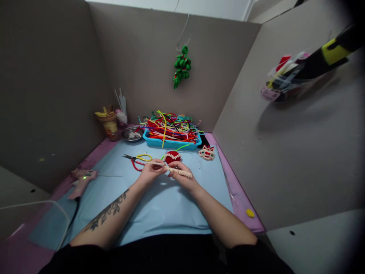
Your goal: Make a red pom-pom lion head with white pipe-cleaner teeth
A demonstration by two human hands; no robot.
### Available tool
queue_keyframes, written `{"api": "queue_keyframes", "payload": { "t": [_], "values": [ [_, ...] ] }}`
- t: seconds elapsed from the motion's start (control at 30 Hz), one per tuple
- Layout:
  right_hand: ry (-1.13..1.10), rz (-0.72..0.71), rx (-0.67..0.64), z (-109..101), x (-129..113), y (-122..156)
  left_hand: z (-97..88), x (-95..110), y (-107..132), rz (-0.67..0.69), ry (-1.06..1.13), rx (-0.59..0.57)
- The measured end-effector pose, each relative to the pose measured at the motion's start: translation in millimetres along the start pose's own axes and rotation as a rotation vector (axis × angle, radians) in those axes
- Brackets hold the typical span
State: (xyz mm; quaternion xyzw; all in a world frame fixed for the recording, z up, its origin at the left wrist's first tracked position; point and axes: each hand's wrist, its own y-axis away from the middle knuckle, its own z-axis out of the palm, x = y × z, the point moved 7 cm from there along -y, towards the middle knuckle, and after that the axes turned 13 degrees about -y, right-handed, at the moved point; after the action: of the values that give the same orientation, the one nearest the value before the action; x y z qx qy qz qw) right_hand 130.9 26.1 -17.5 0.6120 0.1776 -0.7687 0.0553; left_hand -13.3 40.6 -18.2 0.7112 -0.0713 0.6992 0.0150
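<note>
Both my hands meet over the blue-covered table, working on one cream pipe cleaner (182,173). My left hand (152,171) pinches its straight end, which sticks out to the left. My right hand (184,178) grips the crimped, wavy length, and the bumpy part runs across its fingers to the right. Just beyond my fingertips lies a round red piece (173,156) with a wavy cream trim and a green stem beside it. Scissors (137,159) with one yellow and one red handle lie open to the left of my left hand.
A blue tray (154,143) heaped with colourful pipe cleaners stands at the back, beside a metal bowl (132,134). A pink glue gun (84,180) lies at left. A cream-and-red face piece (207,153) sits at right. A green ornament (182,66) hangs on the back panel.
</note>
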Motion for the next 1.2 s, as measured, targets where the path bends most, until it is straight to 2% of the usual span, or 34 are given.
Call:
{"api": "queue_keyframes", "payload": {
  "t": [0.13, 0.3, 0.5, 0.6, 0.67, 0.97, 1.03, 1.2],
  "values": [
    [0.041, -0.027, 0.174, -14, -2, -1, 0.0, -2, 0, -0.031, -0.045, -0.014],
    [0.035, -0.048, 0.241, -21, -8, -2, 4.4, -2, 1, -0.063, -0.052, -0.099],
    [0.19, -0.17, 0.142, -16, -19, -3, 7.1, -2, 1, -0.056, 0.022, -0.148],
    [0.26, -0.281, 0.053, -9, -24, -2, 7.1, -3, 1, -0.042, 0.04, -0.171],
    [0.275, -0.307, -0.017, -5, -24, -3, 5.6, -4, -1, -0.032, 0.04, -0.165],
    [0.197, -0.141, -0.249, -4, -10, -7, 1.0, -9, -6, -0.003, 0.076, -0.104],
    [0.154, -0.083, -0.228, -3, -6, -8, -1.0, -9, -6, -0.006, 0.049, -0.082],
    [-0.02, 0.104, -0.06, 2, 10, -9, -1.4, -9, -4, -0.03, 0.039, -0.077]
  ]
}}
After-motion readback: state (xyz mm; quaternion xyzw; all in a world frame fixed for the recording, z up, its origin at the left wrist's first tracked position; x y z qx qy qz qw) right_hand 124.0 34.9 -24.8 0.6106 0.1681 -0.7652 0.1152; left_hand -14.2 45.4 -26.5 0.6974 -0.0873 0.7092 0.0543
